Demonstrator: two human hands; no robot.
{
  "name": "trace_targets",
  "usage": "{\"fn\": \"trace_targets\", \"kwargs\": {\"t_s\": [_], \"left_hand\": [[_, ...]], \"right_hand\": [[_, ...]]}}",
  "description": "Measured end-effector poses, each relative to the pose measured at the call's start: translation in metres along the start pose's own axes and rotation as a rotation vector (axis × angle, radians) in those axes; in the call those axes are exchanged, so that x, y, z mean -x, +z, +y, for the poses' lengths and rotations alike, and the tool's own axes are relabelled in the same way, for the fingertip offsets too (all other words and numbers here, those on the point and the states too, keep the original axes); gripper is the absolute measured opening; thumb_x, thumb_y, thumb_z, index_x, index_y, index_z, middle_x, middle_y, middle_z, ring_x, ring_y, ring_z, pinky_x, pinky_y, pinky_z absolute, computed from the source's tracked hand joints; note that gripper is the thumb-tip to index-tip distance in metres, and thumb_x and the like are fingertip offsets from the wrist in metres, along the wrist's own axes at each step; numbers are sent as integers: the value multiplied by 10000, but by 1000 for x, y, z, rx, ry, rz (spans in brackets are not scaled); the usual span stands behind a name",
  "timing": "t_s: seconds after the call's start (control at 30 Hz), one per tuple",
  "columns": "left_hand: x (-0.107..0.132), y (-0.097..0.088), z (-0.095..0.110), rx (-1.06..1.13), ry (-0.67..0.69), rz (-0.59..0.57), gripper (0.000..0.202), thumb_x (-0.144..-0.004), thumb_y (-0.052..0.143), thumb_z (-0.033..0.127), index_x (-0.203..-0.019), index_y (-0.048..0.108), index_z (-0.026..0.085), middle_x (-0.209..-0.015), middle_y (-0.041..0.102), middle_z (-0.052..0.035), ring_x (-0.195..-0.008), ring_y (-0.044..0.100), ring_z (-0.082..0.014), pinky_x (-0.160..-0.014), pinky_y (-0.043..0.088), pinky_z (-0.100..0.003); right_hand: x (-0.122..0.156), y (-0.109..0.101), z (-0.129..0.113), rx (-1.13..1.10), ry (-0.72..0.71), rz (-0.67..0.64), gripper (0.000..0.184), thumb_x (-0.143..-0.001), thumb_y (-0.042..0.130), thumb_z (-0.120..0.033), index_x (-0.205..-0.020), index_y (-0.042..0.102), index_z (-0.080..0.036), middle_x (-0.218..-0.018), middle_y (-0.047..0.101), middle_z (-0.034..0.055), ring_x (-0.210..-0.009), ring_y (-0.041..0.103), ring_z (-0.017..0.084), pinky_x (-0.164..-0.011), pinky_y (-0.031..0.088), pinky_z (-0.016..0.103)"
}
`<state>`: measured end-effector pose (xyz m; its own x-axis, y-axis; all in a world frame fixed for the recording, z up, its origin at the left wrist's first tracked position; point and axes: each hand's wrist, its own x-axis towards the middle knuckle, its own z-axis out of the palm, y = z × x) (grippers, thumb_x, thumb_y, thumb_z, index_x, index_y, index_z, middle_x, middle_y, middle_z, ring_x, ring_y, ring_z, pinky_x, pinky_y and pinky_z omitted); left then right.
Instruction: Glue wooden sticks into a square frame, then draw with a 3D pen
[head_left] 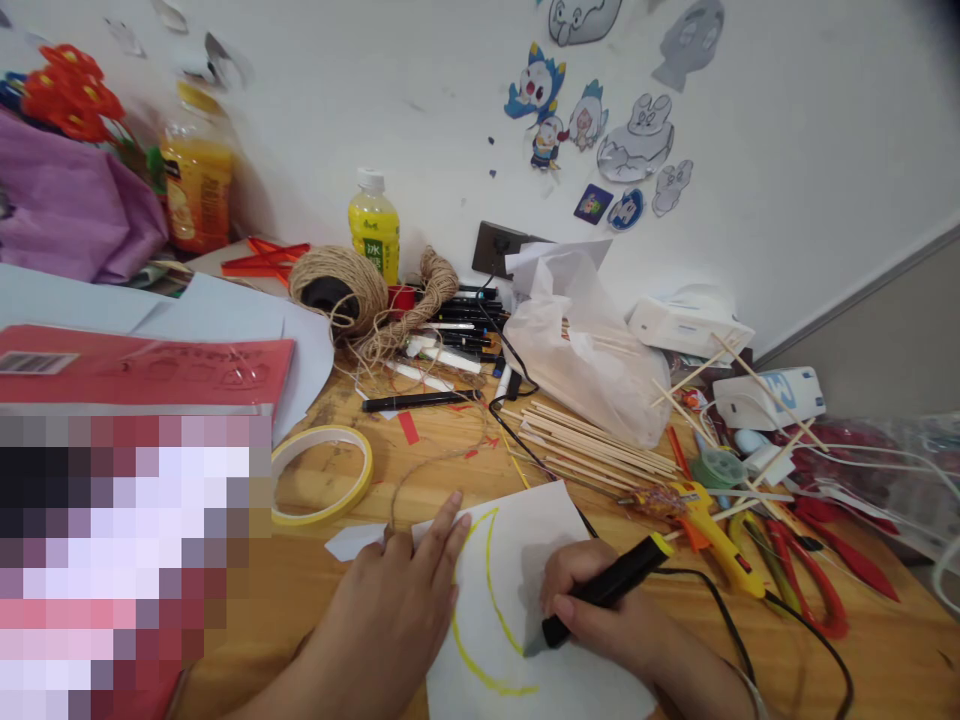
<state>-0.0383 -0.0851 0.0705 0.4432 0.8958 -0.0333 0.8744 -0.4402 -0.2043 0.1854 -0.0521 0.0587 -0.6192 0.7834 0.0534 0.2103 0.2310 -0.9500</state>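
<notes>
A white sheet of paper (480, 610) lies on the wooden table in front of me, with a yellow crescent outline drawn on it. My left hand (397, 590) rests flat on the sheet's left edge, fingers stretched out and holding nothing. In my right hand (600, 600) is a black marker (611, 580) with a yellow end, gripped between thumb and fingers. Its tip points down at the paper, close to the lower end of the crescent's inner line. Just beyond my left hand lies a roll of yellow tape (322, 474).
Bamboo sticks (592, 445), a yellow glue gun (720, 540) with its cord, and red-handled scissors (810, 580) lie to the right. Behind are twine (341, 290), several pens (469, 310) and a yellow drink bottle (375, 230). A red packet (150, 370) is at left.
</notes>
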Motion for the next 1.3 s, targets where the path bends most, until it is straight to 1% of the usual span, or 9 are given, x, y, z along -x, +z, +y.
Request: {"fn": "trace_targets", "kwargs": {"t_s": [0.13,0.2,0.3,0.47,0.57,0.7,1.0,1.17,1.3], "left_hand": [[0,0,0,8,-5,-9,453,-882,472,249,-1333,472,209,-1418,409,-149,-765,658,-241,-561,559,-371],[0,0,0,10,-8,-9,455,-880,470,245,-1333,472,202,-1421,403,-146,-757,657,-242,-557,561,-376],[1,-2,0,18,-5,-14,458,-883,447,225,-1340,462,191,-1424,396,-135,-761,657,-246,-556,567,-382],[-1,-3,0,19,-5,-26,464,-876,444,198,-1339,461,185,-1423,397,-121,-775,660,-252,-564,573,-383],[-1,-2,0,9,4,-21,474,-868,460,190,-1342,456,190,-1420,405,-133,-770,661,-252,-558,571,-386],[1,-2,0,11,1,-23,464,-874,469,212,-1338,461,195,-1414,420,-157,-764,660,-243,-555,566,-381],[1,-4,0,3,0,-22,460,-865,494,213,-1324,484,207,-1409,426,-161,-746,655,-233,-549,555,-358],[1,-2,0,4,-3,-7,462,-871,482,216,-1333,473,207,-1417,417,-159,-769,652,-241,-554,550,-362],[2,-3,0,0,2,-17,467,-872,478,209,-1339,464,199,-1421,411,-160,-757,651,-239,-551,551,-366]], "right_hand": [[0,-1,2,-86,46,-8,431,-840,535,-531,-617,559,-162,-543,517,-9,-484,461,96,-458,333,205],[-1,-1,1,-60,37,-12,416,-847,534,-516,-638,573,-159,-555,524,-7,-501,468,98,-475,338,206],[-1,-1,-1,-34,11,-5,441,-840,536,-528,-591,549,-163,-527,491,-16,-510,458,102,-483,331,211],[-1,-1,-3,-26,54,-6,410,-849,533,-513,-640,563,-161,-554,512,-14,-513,459,99,-480,330,207],[0,-1,-2,-22,41,-2,433,-842,534,-530,-612,547,-163,-543,499,-18,-511,450,96,-483,331,207],[-1,-2,-2,-50,68,-20,406,-846,536,-513,-652,570,-158,-551,509,-18,-508,456,94,-470,329,201],[-2,-4,0,18,-18,-52,493,-835,488,-574,-546,507,-175,-525,458,-16,-509,435,109,-489,337,231],[-2,-4,-2,37,-23,-40,478,-846,480,-564,-579,537,-172,-541,491,-4,-523,456,115,-508,348,234],[-2,-4,-2,6,-14,-54,504,-834,482,-587,-543,511,-176,-524,468,-10,-512,444,114,-494,342,230]]}}
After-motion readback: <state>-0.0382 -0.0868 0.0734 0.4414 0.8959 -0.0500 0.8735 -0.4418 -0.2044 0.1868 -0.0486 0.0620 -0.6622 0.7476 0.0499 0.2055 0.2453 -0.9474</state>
